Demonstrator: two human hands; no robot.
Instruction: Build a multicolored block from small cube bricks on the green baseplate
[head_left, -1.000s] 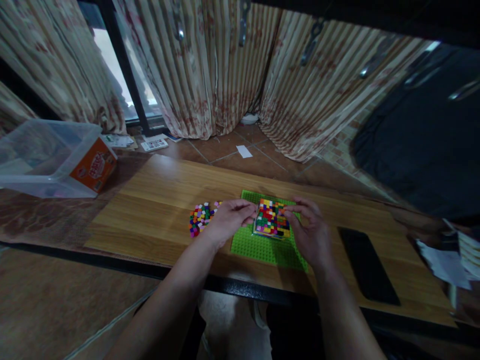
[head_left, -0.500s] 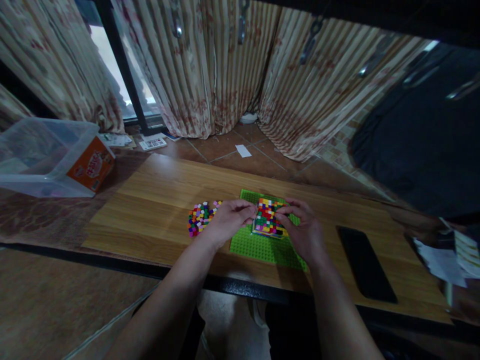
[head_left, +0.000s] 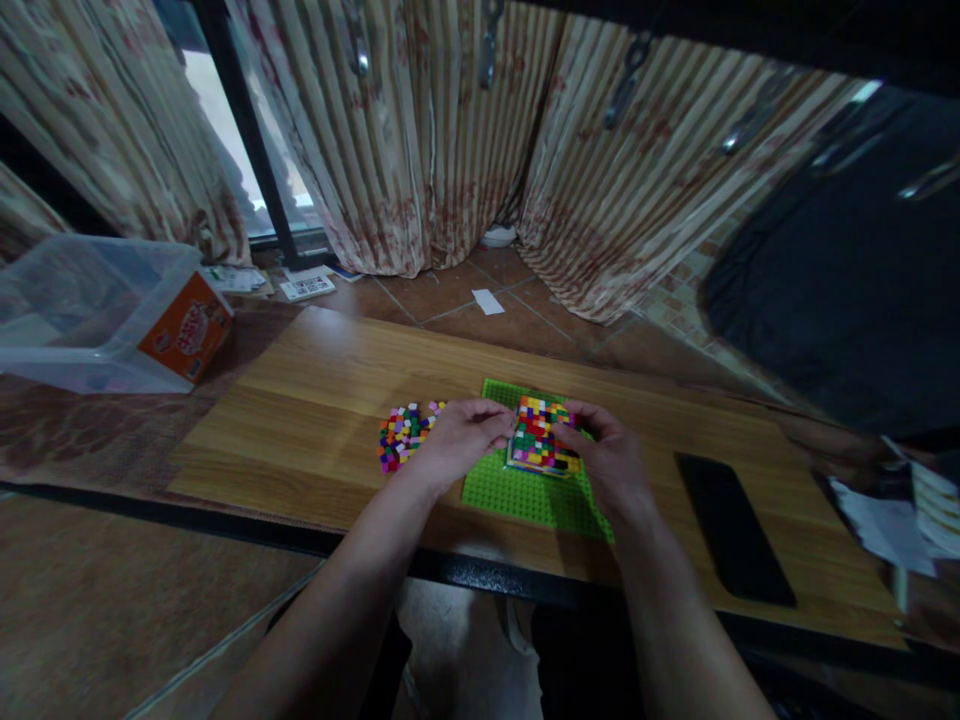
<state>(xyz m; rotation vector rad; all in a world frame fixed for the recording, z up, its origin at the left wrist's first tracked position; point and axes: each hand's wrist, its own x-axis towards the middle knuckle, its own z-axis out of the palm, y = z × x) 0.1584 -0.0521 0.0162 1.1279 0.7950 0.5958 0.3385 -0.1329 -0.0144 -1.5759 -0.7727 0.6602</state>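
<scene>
With the left hand [head_left: 457, 440] and right hand [head_left: 611, 462] pinching opposite edges of the multicoloured brick block [head_left: 541, 436] on the green baseplate [head_left: 517, 492], uneven pressure could pop bricks loose or slide the baseplate along the table [head_left: 315, 400]

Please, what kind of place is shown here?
Probably a room in a home: pleated curtains hang to a tiled floor, and a wooden table holds a block build between both hands.
</scene>
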